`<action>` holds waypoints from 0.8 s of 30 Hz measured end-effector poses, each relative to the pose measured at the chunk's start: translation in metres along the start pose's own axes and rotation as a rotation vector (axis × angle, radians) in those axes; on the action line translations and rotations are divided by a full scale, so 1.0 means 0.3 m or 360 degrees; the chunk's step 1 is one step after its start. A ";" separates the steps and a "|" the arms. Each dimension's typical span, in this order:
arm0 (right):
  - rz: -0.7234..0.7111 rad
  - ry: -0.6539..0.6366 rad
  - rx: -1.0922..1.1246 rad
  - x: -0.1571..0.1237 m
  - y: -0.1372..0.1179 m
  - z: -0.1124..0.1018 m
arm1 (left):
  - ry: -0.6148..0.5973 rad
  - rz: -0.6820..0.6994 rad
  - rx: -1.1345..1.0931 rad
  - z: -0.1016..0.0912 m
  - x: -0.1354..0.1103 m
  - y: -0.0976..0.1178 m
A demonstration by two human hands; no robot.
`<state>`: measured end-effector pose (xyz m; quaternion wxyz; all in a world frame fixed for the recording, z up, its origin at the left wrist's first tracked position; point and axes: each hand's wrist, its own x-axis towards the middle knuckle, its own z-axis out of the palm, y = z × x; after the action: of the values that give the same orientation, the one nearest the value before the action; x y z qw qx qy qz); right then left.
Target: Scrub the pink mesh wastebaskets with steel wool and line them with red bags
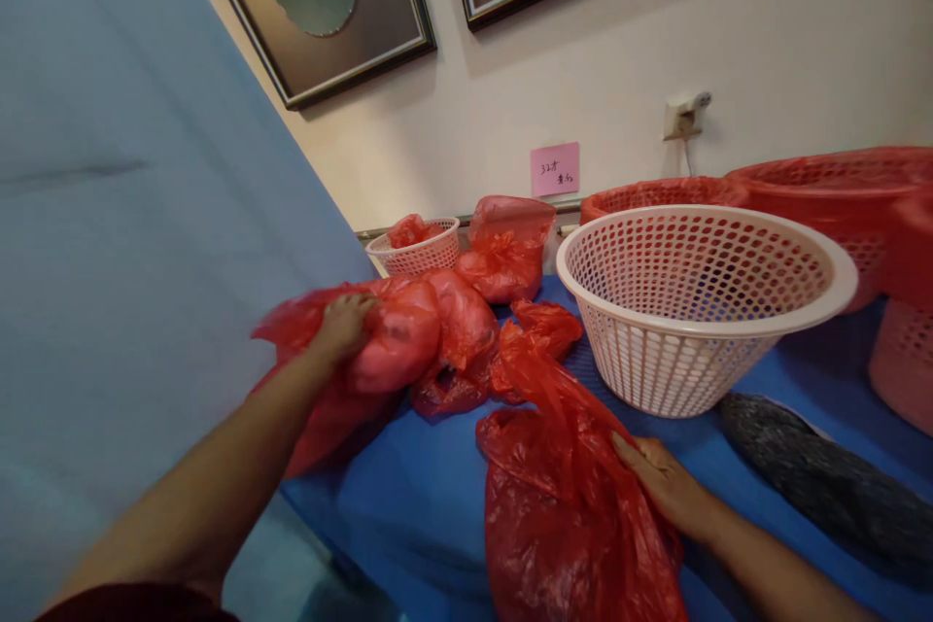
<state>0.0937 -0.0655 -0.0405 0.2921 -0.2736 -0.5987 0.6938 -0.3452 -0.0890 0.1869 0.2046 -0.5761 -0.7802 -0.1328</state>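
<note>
My right hand (663,478) is closed around the side of a large red plastic bag (561,515), whose twisted upper part reaches back across the table. The bag looks filled, but its contents do not show through. Further left, my left hand (347,323) grips the top of another red plastic bag (321,408) at the table's left edge, its fingertips partly hidden in the film. Beside it lie a full, rounded red bag (399,335) and several more crumpled ones. A knotted red bag (502,253) stands upright behind them.
A white perforated basket (677,369) stands on the blue table cover (415,496). Right of it lies a black plastic bundle (823,476). Red-lined baskets (838,175) line the back right; a small basket (419,258) sits at the back left. A blue-grey panel (146,214) borders the left.
</note>
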 end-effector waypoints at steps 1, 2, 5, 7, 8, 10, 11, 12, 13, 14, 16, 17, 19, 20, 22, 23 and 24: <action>0.0022 -0.0016 0.0037 0.003 0.006 -0.001 | -0.0055 -0.0006 0.0013 0.043 -0.030 -0.002; 0.0046 -0.0024 0.0065 0.006 0.012 -0.002 | -0.0094 -0.0022 0.0028 0.074 -0.052 -0.005; 0.0075 -0.0010 0.0052 0.011 0.028 -0.004 | -0.0206 -0.0024 0.0043 0.089 -0.067 -0.018; 0.0041 0.0009 0.0007 0.012 0.032 -0.006 | -0.0236 0.0000 0.0040 0.052 -0.054 -0.022; 0.0024 0.0020 -0.0011 0.012 0.032 -0.006 | -0.0231 0.0007 0.0042 0.029 -0.050 -0.019; 0.0026 0.0043 -0.0018 0.013 0.027 -0.009 | -0.0173 0.0020 0.0091 -0.012 -0.055 0.001; 0.0039 0.0063 -0.0010 0.014 0.023 -0.010 | -0.0122 0.0028 0.0142 -0.028 -0.067 0.018; 0.0052 0.0086 0.0004 0.015 0.018 -0.012 | -0.0064 0.0046 0.0205 -0.038 -0.084 0.038; 0.0056 0.0108 0.0014 0.016 0.013 -0.014 | -0.0008 0.0074 0.0272 -0.044 -0.105 0.058; 0.0054 0.0122 0.0013 0.016 0.008 -0.015 | 0.0031 0.0106 0.0329 -0.045 -0.128 0.078; 0.0039 0.0145 -0.0019 0.017 0.001 -0.018 | 0.0019 0.0129 0.0387 -0.034 -0.170 0.107; 0.0031 0.0148 -0.0036 0.017 0.000 -0.019 | -0.0020 0.0107 0.0394 -0.024 -0.185 0.113; 0.0032 0.0146 -0.0049 0.016 0.002 -0.020 | -0.0093 0.0003 0.0387 0.000 -0.205 0.108; 0.0040 0.0146 -0.0044 0.015 0.005 -0.020 | -0.0091 -0.0058 0.0381 0.010 -0.211 0.099; 0.0057 0.0147 -0.0024 0.015 0.015 -0.020 | 0.0001 -0.0121 0.0365 0.020 -0.224 0.083; 0.0064 0.0147 -0.0013 0.016 0.019 -0.021 | 0.0084 -0.0123 0.0345 0.020 -0.234 0.083; 0.0064 0.0146 0.0000 0.017 0.023 -0.021 | 0.0184 -0.0105 0.0306 0.017 -0.249 0.090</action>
<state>0.0943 -0.0582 -0.0483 0.3051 -0.3171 -0.5792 0.6862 -0.3015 -0.1417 0.1463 0.2993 -0.5192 -0.7947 -0.0970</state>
